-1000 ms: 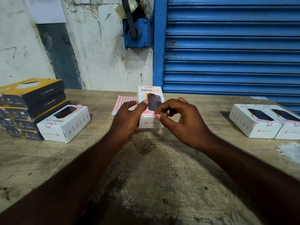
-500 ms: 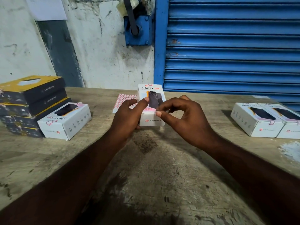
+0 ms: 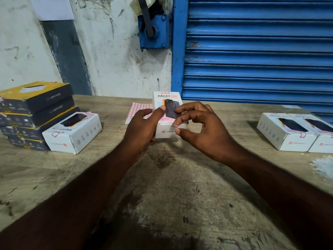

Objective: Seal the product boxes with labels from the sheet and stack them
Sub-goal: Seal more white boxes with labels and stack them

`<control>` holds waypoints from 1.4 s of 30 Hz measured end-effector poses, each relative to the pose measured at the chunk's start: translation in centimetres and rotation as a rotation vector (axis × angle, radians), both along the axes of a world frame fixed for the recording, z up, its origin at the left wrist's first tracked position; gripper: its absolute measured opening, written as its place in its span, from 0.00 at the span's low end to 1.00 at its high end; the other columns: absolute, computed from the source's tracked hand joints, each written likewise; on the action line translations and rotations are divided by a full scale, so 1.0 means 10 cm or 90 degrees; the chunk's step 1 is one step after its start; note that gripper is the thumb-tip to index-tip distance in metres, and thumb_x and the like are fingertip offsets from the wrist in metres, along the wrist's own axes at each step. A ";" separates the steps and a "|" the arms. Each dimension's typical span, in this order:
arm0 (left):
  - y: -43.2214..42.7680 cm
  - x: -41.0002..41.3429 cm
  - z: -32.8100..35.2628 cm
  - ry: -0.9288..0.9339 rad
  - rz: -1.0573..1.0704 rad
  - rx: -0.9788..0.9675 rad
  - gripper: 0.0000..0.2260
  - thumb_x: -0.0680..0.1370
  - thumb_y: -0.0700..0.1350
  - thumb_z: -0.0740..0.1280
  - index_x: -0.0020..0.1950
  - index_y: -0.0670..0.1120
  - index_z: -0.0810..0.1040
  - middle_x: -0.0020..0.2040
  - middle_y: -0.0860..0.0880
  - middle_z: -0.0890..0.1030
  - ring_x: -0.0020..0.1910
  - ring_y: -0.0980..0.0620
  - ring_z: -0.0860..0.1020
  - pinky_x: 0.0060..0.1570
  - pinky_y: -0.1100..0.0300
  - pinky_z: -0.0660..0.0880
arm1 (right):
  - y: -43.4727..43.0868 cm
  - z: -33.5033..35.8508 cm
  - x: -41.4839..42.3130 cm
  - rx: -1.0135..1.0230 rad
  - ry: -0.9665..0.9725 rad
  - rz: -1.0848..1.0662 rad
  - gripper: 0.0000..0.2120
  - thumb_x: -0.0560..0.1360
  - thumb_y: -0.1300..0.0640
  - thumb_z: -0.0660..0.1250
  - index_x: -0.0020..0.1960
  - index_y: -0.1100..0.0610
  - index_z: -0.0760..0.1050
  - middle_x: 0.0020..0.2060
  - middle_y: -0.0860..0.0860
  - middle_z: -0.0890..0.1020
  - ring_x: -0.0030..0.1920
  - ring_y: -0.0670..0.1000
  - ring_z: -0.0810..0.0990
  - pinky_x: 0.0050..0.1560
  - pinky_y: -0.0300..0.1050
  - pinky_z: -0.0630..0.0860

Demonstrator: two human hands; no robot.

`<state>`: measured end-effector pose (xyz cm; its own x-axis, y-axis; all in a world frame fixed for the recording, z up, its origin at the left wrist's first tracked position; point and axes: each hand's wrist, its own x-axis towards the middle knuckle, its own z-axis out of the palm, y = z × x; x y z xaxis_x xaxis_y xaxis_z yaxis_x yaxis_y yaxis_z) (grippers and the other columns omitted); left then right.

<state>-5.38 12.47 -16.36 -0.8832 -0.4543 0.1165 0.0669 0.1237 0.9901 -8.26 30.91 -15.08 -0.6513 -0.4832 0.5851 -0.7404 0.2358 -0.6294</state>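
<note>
A white "Halley 20K" product box (image 3: 166, 98) lies on the wooden table at centre. My left hand (image 3: 142, 127) holds its left side, thumb on the top face. My right hand (image 3: 198, 127) is at the box's near right corner with fingers curled, and a small label (image 3: 175, 125) with a red border shows between index finger and thumb. The label sheet (image 3: 138, 108), white with a grid of red-edged labels, lies flat just behind my left hand. One white box (image 3: 72, 132) sits at the left, and two more white boxes (image 3: 295, 132) sit side by side at the right.
A stack of dark and yellow Lapcare boxes (image 3: 34, 112) stands at the far left behind the white box. A blue roller shutter (image 3: 259, 51) and a stained white wall (image 3: 111, 51) rise behind the table. The worn tabletop (image 3: 171, 195) stretches toward me.
My right thumb has separated downward from the index finger, opening a gap at the box's near right corner. The left hand and the box stay in place.
</note>
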 end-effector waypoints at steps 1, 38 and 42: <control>0.00 0.00 0.00 0.000 0.001 0.002 0.34 0.68 0.69 0.68 0.67 0.50 0.77 0.56 0.48 0.85 0.45 0.51 0.86 0.27 0.64 0.74 | 0.00 0.00 0.01 0.007 -0.004 0.001 0.10 0.71 0.60 0.77 0.46 0.46 0.83 0.59 0.42 0.79 0.65 0.47 0.72 0.66 0.47 0.69; 0.04 0.04 -0.01 -0.021 -0.046 -0.014 0.34 0.68 0.70 0.66 0.65 0.49 0.78 0.47 0.48 0.87 0.42 0.51 0.86 0.30 0.61 0.75 | -0.02 -0.06 -0.05 0.008 0.068 -0.050 0.09 0.73 0.58 0.76 0.50 0.48 0.81 0.62 0.42 0.79 0.65 0.46 0.70 0.64 0.29 0.61; 0.05 0.04 -0.01 -0.027 -0.052 -0.016 0.33 0.70 0.69 0.67 0.67 0.50 0.76 0.49 0.49 0.87 0.43 0.51 0.86 0.29 0.62 0.74 | 0.00 -0.08 -0.08 0.024 0.128 -0.053 0.10 0.72 0.57 0.76 0.52 0.51 0.81 0.62 0.43 0.80 0.65 0.46 0.71 0.63 0.29 0.62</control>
